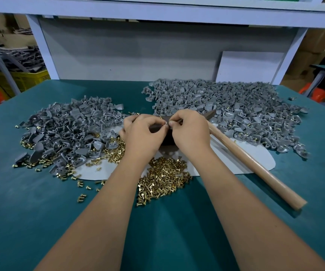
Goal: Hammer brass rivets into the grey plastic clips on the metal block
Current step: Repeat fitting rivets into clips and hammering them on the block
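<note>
Both hands meet over the dark metal block point(156, 128). Left hand point(141, 134) and right hand point(191, 132) pinch something tiny between fingertips, clip or rivet, cannot tell. Hammer point(255, 165) lies just right of right hand, handle pointing near-right.

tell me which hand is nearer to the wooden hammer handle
Right. The right hand sits directly beside the light wooden hammer handle, which runs out from under its far side. The left hand is farther off, on the other side of the dark metal block.
</note>
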Available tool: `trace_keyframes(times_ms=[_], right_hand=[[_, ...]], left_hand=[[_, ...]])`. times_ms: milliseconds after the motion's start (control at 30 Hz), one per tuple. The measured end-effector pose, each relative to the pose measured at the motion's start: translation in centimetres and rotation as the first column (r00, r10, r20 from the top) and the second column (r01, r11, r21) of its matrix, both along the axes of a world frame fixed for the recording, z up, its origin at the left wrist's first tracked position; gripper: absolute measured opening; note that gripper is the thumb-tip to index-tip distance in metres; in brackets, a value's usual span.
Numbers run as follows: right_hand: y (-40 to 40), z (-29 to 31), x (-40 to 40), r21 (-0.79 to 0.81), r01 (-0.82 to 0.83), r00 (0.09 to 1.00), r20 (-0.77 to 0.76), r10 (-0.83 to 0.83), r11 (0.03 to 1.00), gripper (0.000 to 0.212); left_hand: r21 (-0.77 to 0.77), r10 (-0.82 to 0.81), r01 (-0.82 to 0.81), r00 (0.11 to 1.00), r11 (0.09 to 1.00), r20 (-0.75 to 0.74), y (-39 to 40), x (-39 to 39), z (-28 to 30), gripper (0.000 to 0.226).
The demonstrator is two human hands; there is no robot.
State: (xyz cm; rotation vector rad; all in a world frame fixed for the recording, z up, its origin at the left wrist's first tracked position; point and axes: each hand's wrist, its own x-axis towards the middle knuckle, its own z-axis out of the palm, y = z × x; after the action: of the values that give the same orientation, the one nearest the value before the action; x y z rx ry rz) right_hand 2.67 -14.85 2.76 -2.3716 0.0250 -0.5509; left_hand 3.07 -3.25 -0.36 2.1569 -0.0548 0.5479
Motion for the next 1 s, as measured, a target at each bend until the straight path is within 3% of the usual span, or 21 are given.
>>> trace_keyframes(times_ms=[367,533,767,1000], right_hand=[[-0.4,-0.4,0.3,0.205,-0.062,0.996,-0.048,0.073,0.977,0.021],[-0.8,-0.7,0.1,0.17,-0.113,0.994,0.005,0.113,0.979,0.013],[-1.2,-0.4,0.3,0.31,-0.155,0.984,-0.036,0.174,0.938,0.028],[-1.1,-0.6,0.4,0.24,-0.166,0.985,0.0,0.171,0.956,0.016]], left_hand=[[-0.034,0.011,-0.013,0.999,0.999,-0.039,0.1,0.0,-0.3,0.005],[-0.032,-0.004,0.002,0.999,0.999,-0.049,0.1,-0.2,-0.1,0.005],[-0.05,-0.018,0.016,0.998,0.999,-0.058,0.0,-0.5,0.3,0.014],[-0.065,-0.034,0.03,0.998,0.997,-0.053,0.1,-0.6,0.3,0.012]])
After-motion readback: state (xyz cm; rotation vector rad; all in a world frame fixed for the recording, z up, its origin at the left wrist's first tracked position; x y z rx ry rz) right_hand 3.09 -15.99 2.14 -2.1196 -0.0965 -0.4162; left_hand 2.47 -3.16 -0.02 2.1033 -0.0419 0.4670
